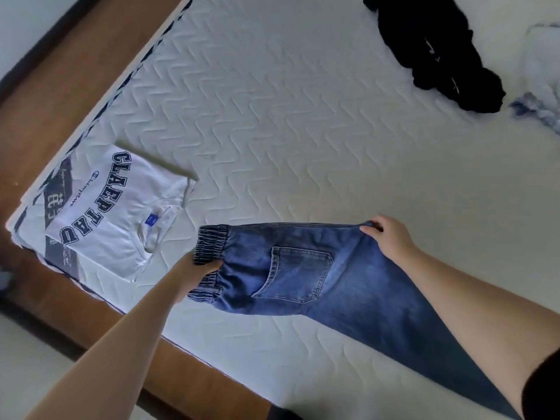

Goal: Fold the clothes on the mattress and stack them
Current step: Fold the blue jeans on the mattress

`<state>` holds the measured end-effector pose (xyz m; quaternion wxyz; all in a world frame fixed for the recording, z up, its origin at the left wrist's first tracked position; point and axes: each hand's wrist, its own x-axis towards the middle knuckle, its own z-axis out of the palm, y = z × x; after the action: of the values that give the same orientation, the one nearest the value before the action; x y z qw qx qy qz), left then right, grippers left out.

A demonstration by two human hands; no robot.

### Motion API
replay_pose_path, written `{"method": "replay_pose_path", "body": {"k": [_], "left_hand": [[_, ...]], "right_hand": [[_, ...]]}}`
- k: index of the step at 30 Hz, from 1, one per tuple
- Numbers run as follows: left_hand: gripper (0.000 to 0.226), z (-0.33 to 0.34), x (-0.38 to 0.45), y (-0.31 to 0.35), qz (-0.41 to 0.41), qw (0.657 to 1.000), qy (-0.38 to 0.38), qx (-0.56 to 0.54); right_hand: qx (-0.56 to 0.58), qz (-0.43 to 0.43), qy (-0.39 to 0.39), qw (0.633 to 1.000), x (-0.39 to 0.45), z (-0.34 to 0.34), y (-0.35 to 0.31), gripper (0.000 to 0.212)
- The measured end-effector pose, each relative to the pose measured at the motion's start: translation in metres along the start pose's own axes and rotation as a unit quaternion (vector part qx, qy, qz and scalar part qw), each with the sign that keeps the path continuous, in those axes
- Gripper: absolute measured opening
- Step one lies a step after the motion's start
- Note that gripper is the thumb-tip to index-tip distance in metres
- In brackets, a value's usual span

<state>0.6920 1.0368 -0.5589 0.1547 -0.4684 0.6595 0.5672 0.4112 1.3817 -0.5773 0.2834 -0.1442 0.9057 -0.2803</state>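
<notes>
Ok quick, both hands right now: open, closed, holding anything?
Left hand: closed, gripping the jeans at the elastic waistband.
Right hand: closed, pinching the jeans' far edge near the crotch.

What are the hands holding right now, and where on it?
The jeans: left hand grips the waistband, right hand pinches the crotch edge.

Mattress (303, 131) carrying clothes
A folded white tee (115, 213), jeans (303, 274), a black garment (433, 50) and a pale garment (542, 71) are lying on it.
</notes>
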Motion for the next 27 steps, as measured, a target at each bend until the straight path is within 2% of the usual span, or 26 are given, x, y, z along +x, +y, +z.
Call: {"method": "replay_pose_path", "body": {"k": [7, 10, 13, 16, 18, 19, 21, 23, 24, 27], "left_hand": [[0.015, -0.053, 0.088, -0.013, -0.007, 0.996, 0.004, 0.091], [0.016, -0.057, 0.119, -0.015, 0.016, 0.992, 0.021, 0.126], [0.029, -0.048, 0.145, -0.019, 0.051, 0.979, 0.062, 0.185], [0.049, -0.037, 0.159, -0.027, 0.036, 0.961, 0.151, 0.228], [0.054, -0.025, 0.160, -0.030, 0.034, 0.936, 0.214, 0.277], [0.055, -0.016, 0.158, -0.031, 0.060, 0.915, 0.250, 0.311], [0.053, 0.008, 0.153, -0.030, 0.170, 0.858, 0.291, 0.387], [0.054, 0.040, 0.150, -0.029, 0.276, 0.797, 0.246, 0.477], [0.055, 0.056, 0.151, -0.031, 0.307, 0.775, 0.217, 0.509], [0.060, 0.088, 0.157, -0.050, 0.303, 0.756, 0.169, 0.555]], "right_hand": [[-0.017, -0.016, -0.004, 1.000, 0.067, 0.060, -0.018, 0.022], [-0.042, -0.024, 0.005, 0.999, 0.090, 0.082, -0.020, 0.027], [-0.081, -0.025, 0.014, 0.996, 0.109, 0.098, -0.016, 0.026], [-0.126, -0.015, 0.015, 0.992, 0.123, 0.108, -0.011, 0.025], [-0.161, -0.013, 0.033, 0.986, 0.128, 0.117, -0.009, 0.022], [-0.175, -0.013, 0.057, 0.983, 0.128, 0.122, -0.011, 0.020], [-0.187, -0.029, 0.129, 0.973, 0.123, 0.136, -0.018, 0.025], [-0.171, -0.101, 0.172, 0.965, 0.110, 0.160, -0.031, 0.042], [-0.170, -0.153, 0.169, 0.959, 0.100, 0.177, -0.041, 0.047], [-0.203, -0.250, 0.093, 0.942, 0.073, 0.229, -0.058, 0.054]]}}
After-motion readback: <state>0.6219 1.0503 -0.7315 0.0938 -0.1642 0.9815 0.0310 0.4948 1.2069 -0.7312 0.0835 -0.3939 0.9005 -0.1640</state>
